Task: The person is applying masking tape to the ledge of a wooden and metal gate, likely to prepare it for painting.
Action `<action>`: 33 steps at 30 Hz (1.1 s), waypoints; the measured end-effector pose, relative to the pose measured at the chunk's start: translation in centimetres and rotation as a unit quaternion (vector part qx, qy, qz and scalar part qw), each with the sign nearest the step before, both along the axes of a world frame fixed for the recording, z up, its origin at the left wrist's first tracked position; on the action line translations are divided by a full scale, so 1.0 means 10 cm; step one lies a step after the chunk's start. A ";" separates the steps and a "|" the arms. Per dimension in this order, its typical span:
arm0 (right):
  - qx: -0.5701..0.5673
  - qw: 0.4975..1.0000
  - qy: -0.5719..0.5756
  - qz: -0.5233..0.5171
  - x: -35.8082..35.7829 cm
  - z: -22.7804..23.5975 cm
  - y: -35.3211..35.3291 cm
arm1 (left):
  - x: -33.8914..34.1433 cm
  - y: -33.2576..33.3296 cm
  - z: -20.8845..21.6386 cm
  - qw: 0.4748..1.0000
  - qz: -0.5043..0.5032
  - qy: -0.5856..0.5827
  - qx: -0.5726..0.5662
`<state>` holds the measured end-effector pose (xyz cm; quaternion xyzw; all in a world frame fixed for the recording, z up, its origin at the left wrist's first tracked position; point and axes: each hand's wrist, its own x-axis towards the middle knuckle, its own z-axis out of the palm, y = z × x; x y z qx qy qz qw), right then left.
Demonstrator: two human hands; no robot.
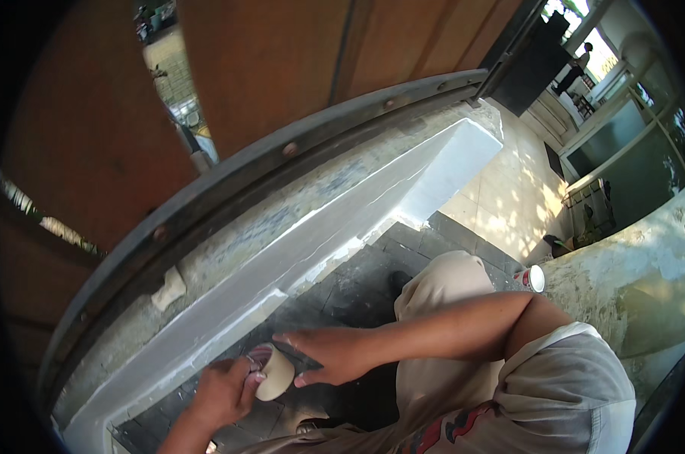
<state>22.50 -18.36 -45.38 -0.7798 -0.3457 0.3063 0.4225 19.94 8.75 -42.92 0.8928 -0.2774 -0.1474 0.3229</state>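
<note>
A cream-coloured roll of masking tape (280, 378) is held upright low in the picture, above the grey paving. My left hand (225, 390) is closed on its left side, with thumb and fingers pinching the rim and the inside of the ring. From the right, my right hand (335, 354) comes close to the roll. Its fingers stretch out beside the upper edge, and the thumb stands apart near the roll's right side. Whether the right fingertips touch the tape I cannot tell.
A low ledge with a freshly whitened face (282, 253) runs diagonally ahead of me, below a brown panelled gate (267, 68) with a bolted metal rail (290, 149). A small white pot (537, 278) lies beyond my right knee. A person (577, 68) stands far off at upper right.
</note>
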 end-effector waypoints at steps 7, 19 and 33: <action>-0.042 0.992 0.105 -0.054 0.45 0.38 -1.08 | 0.58 -1.51 0.28 0.986 0.001 0.156 -0.067; 0.134 0.772 0.363 -0.504 -0.21 1.21 -3.10 | 0.77 -4.06 1.16 0.967 -0.040 0.231 0.099; 0.238 0.491 0.351 -0.761 -0.79 3.17 -4.17 | 0.90 -5.71 2.88 0.921 -0.292 0.258 0.021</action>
